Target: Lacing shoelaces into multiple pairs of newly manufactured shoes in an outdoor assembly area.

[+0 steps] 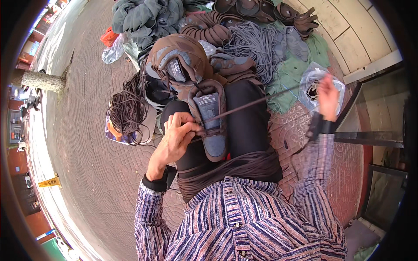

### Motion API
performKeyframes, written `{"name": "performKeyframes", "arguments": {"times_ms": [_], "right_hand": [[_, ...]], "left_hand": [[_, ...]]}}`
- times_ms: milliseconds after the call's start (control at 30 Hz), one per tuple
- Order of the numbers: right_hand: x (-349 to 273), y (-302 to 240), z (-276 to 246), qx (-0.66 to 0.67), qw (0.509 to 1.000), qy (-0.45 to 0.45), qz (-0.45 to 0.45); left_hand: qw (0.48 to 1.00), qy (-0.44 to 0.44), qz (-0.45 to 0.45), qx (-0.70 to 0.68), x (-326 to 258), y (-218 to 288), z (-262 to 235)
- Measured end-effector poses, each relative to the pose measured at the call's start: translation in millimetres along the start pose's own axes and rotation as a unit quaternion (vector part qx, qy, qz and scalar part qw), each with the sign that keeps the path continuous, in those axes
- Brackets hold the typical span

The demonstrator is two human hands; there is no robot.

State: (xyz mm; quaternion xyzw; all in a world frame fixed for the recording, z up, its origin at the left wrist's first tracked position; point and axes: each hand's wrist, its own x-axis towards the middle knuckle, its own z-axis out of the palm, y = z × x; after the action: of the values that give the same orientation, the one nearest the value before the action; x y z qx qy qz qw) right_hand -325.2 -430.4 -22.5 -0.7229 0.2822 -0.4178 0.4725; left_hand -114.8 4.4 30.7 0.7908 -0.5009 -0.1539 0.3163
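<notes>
A brown fabric shoe with a grey insole [212, 122] lies on the person's lap. The left hand [178, 132] pinches its eyelet edge; the right hand [327, 96] is clenched on a dark lace [257, 102] pulled taut. Lacing seems barely begun. A clear plastic bag [314, 78] holds more laces.

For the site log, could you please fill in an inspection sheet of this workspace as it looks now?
Surface: patterned paved ground; work rests on the lap.
Job's things: brown shoe on the lap; dark lace stretched taut from it.
Clutter: lace bundle, grey cord pile, shoe uppers, clear bag, green cloth.
Hands: left hand grips the shoe; right hand pulls the lace.
Cables: nothing seen.
Surroundings: tree trunk, wooden boards.
</notes>
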Motion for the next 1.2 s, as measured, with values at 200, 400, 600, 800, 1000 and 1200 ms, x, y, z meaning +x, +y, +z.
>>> {"name": "performKeyframes", "arguments": {"times_ms": [200, 400, 600, 800, 1000, 1200], "right_hand": [[-23.0, 33.7, -58.5, 0.224, 0.946, 0.169, 0.161], [-93.9, -99.9, 133.8, -0.197, 0.958, -0.159, -0.135], [-123.0, -102.7, 177.8, -0.275, 0.88, -0.291, -0.256], [-128.0, -103.6, 180.7, -0.271, 0.879, -0.28, -0.276], [-134.7, -114.4, 186.9, -0.299, 0.871, -0.274, -0.276], [-135.4, -112.0, 191.2, -0.186, 0.924, -0.271, -0.197]], "left_hand": [[0.986, 0.134, 0.009, -0.1, 15.6, -12.3, 25.2], [0.986, 0.153, -0.064, -0.036, 21.8, 16.7, 54.1], [0.948, 0.1, -0.221, -0.206, 33.6, 30.6, 65.6], [0.94, 0.06, -0.227, -0.248, 32.6, 25.4, 62.1], [0.96, 0.043, -0.17, -0.218, 37.7, 21.8, 51.8], [0.972, -0.139, -0.169, -0.086, 76.5, 17.8, 22.5]]}}
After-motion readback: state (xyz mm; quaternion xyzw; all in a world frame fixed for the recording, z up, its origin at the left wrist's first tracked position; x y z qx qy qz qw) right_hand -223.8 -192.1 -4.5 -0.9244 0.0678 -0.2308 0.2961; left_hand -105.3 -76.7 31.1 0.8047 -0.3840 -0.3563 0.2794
